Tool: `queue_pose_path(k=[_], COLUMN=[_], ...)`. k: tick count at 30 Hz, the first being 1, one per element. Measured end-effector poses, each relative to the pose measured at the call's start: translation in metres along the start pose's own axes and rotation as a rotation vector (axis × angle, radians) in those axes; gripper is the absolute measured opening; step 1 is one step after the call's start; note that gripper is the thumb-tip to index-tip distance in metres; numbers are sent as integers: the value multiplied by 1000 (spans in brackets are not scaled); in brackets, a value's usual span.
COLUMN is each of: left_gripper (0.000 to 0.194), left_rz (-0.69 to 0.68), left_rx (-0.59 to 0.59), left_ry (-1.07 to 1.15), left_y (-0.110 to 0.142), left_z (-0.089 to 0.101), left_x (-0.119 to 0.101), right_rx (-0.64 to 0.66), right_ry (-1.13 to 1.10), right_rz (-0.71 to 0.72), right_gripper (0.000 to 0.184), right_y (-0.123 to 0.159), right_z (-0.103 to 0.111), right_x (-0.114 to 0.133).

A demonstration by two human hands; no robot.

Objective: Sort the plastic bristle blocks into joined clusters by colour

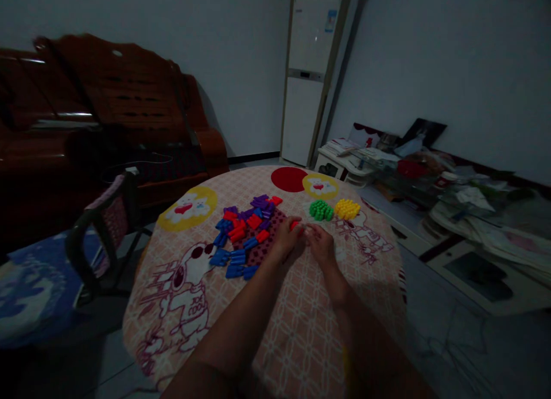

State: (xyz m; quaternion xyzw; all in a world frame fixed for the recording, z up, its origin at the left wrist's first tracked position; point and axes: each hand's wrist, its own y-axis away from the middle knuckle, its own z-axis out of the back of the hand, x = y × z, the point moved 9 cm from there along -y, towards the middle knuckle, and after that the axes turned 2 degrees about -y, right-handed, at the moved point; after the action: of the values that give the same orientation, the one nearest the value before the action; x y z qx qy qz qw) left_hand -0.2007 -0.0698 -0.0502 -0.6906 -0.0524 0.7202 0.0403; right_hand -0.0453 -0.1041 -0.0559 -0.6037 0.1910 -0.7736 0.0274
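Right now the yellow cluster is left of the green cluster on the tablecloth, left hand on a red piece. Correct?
One slip: the head view shows the yellow cluster right of the green cluster on the tablecloth. The rest holds: left hand on a red piece.

Walls: I see plain, pale walls (451, 54), bluish in the gloom, with a dark baseboard (253, 158) behind the table
Floor: pale tiles (114, 361) with visible joints, and loose cables (456, 353) lie to my right
Sofa: a carved, reddish-brown wooden sofa (120, 95) stands ahead to my left, a white cord on its dark seat
Corner: a tall white appliance (303, 109) stands upright
Right side: a low white cabinet (503, 272) runs along the wall, heaped with papers (342, 146) and bags
Chair: a dark-framed chair (80, 261) stands left of my round table (301, 330), near blue-and-white fabric (43, 295)
Light: dim, darkest around the sofa
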Motion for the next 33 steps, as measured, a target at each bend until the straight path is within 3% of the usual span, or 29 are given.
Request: queue_pose_path(k=[3, 5, 9, 12, 14, 16, 20, 22, 24, 27, 33], left_gripper=[11, 13, 21, 10, 8, 14, 19, 18, 16, 17, 13], left_rz=[186, 286, 420, 440, 433, 434, 395, 330, 264, 197, 109], left_rx=[-36, -50, -21, 45, 102, 158, 201, 232, 262, 269, 251], left_ry=[284, 420, 566, 592, 612, 592, 504, 489, 452, 343, 169], left_y=[5, 8, 13, 16, 18, 22, 25, 25, 24, 21, 21], left_z=[-14, -18, -23, -32, -41, -48, -54, -56, -58, -57, -52], left_x=[22, 31, 38, 39, 38, 39, 42, 41, 41, 44, 40], right_rx=[78, 141, 190, 132, 52, -73, -415, -499, -537, -526, -512], right_ry=[208, 333, 473, 485, 466, 475, 710, 869, 990, 1060, 1027], right_rz=[235, 313, 342, 327, 301, 237, -54, -208, -270, -301, -357], right_gripper=[39, 42, 41, 30, 26, 25, 26, 24, 26, 27, 31], right_y=[5, 10, 15, 12, 5, -5, -19, -21, -21, -22, -18], right_z=[-9, -17, -25, -19, -4, 23, 111, 149, 173, 185, 187], right_x=[21, 25, 23, 22, 22, 20, 7, -1, -5, -13, -26])
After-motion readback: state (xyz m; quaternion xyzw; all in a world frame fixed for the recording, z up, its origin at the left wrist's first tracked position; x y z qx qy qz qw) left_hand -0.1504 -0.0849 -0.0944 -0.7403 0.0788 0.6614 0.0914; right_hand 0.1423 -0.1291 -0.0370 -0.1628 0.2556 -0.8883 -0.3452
